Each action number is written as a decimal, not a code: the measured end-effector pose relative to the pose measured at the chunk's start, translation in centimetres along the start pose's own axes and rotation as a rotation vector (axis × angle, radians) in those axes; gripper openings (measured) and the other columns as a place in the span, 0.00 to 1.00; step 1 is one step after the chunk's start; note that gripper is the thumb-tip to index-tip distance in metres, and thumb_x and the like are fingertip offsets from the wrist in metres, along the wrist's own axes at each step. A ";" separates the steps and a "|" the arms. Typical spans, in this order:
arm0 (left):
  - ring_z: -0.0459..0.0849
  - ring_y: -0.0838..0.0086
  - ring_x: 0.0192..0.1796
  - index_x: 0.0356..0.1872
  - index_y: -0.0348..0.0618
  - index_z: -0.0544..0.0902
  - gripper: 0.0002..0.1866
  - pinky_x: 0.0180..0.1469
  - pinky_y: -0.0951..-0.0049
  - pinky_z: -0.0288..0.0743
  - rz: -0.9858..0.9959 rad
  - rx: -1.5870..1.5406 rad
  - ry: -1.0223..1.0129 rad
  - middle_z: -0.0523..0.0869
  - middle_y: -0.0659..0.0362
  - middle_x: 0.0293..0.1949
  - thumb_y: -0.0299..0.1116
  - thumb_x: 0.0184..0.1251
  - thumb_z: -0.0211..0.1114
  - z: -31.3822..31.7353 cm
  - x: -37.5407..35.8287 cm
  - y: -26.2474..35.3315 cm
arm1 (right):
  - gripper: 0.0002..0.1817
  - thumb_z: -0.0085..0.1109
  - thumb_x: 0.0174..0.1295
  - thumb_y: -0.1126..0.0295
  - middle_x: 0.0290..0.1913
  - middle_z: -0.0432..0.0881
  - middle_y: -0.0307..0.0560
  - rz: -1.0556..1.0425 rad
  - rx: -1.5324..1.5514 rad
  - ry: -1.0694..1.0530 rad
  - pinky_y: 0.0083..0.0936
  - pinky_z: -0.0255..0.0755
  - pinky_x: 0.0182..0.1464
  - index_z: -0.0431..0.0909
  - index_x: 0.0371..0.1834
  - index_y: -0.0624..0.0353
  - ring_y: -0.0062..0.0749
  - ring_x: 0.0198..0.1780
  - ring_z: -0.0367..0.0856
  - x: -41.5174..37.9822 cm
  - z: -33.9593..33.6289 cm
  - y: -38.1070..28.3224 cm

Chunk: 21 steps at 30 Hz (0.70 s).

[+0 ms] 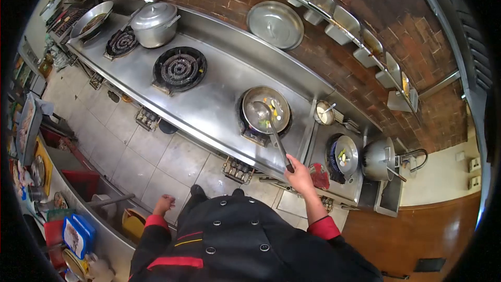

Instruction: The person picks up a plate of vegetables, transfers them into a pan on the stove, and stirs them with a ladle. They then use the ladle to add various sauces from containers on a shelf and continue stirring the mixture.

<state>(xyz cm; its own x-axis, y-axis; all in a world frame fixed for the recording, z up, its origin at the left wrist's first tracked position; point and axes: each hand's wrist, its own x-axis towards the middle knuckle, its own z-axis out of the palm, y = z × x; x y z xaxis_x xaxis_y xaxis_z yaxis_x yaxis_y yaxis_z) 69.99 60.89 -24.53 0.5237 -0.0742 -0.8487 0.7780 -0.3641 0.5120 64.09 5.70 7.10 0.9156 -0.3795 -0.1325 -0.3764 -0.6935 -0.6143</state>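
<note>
My right hand is wrapped round the dark end of a long metal ladle. The ladle's bowl rests inside a round metal pan among green, yellow, orange and white food pieces. This pan sits on a burner of the steel stove. My left hand hangs low at my side, over the floor, with fingers curled and nothing visible in it. Close to my right hand a red cloth lies at the stove's front edge. A smaller pan with green and white pieces stands on the right burner.
A lidded pot and bare coil-shaped burners occupy the left of the stove. A bowl and a tall pot stand at right. Behind me is a cluttered counter. Metal containers line a rack above.
</note>
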 end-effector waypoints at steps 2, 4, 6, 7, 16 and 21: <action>0.84 0.72 0.26 0.41 0.46 0.79 0.07 0.24 0.71 0.71 -0.008 0.050 -0.054 0.86 0.60 0.33 0.36 0.68 0.59 -1.8 1.5 1.7 | 0.34 0.60 0.60 0.74 0.36 0.84 0.47 0.051 0.011 0.041 0.25 0.72 0.27 0.66 0.72 0.53 0.24 0.29 0.78 -0.1 1.1 -3.0; 0.85 0.73 0.30 0.42 0.45 0.80 0.08 0.28 0.71 0.73 0.016 0.062 -0.096 0.86 0.61 0.34 0.36 0.68 0.58 -1.5 0.8 6.6 | 0.39 0.62 0.60 0.73 0.32 0.81 0.44 0.351 0.536 0.072 0.24 0.70 0.24 0.58 0.76 0.54 0.25 0.27 0.77 -0.1 2.4 -5.1; 0.85 0.74 0.36 0.45 0.45 0.80 0.09 0.35 0.73 0.75 0.344 -0.079 -0.124 0.86 0.61 0.36 0.35 0.68 0.60 0.9 -3.8 13.9 | 0.24 0.63 0.65 0.70 0.30 0.74 0.35 0.491 0.985 -0.124 0.22 0.66 0.21 0.68 0.63 0.59 0.21 0.25 0.73 0.9 4.2 -5.1; 0.85 0.74 0.39 0.47 0.45 0.80 0.10 0.39 0.74 0.75 0.419 -0.064 -0.213 0.86 0.61 0.38 0.36 0.69 0.60 2.2 -5.7 17.2 | 0.19 0.62 0.65 0.70 0.30 0.73 0.34 0.508 1.123 -0.137 0.21 0.68 0.24 0.71 0.58 0.56 0.20 0.26 0.73 1.0 4.5 -6.6; 0.84 0.74 0.40 0.67 0.43 0.64 0.27 0.43 0.72 0.80 0.459 0.076 -1.064 0.83 0.59 0.40 0.40 0.74 0.62 11.6 -21.3 33.7 | 0.20 0.55 0.73 0.57 0.51 0.77 0.41 0.260 1.180 -0.362 0.23 0.77 0.46 0.67 0.61 0.54 0.22 0.46 0.78 0.9 11.5 -16.2; 0.75 0.78 0.26 0.60 0.41 0.66 0.25 0.28 0.76 0.71 0.719 0.105 -0.872 0.77 0.61 0.31 0.26 0.63 0.64 10.9 -20.8 31.6 | 0.17 0.53 0.73 0.58 0.51 0.78 0.47 -0.212 0.427 -0.108 0.30 0.69 0.60 0.80 0.54 0.59 0.32 0.55 0.76 3.2 9.4 -13.7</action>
<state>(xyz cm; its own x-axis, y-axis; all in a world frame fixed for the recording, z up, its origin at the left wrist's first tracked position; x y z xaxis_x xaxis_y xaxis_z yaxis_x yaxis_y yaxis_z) 79.85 40.79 7.86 0.3855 -0.9036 -0.1868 0.3402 -0.0489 0.9391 73.51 19.76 7.73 0.9838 -0.1759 -0.0359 -0.1090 -0.4266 -0.8979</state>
